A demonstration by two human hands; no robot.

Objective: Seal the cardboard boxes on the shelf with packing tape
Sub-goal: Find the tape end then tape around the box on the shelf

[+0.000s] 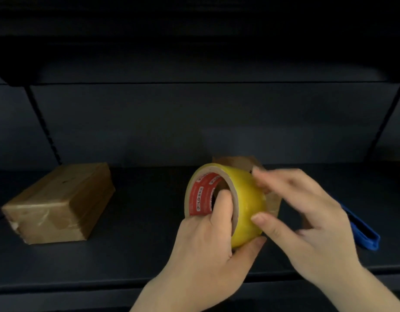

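Note:
A yellow roll of packing tape (246, 199) with a red-printed cardboard core is held up in front of the shelf. My left hand (208, 244) grips it, fingers hooked inside the core and thumb under the roll. My right hand (307, 217) rests its spread fingers and thumb on the roll's outer surface; the fingers are blurred. A cardboard box (237, 162) stands on the shelf right behind the roll, mostly hidden by it and my hands. A second cardboard box (59, 203), shiny with tape, lies on the shelf at the left.
The dark shelf board (138, 221) runs across the view with a dark back panel behind. A blue object (363, 233) lies on the shelf at the right, partly behind my right hand. Slotted uprights stand at both sides.

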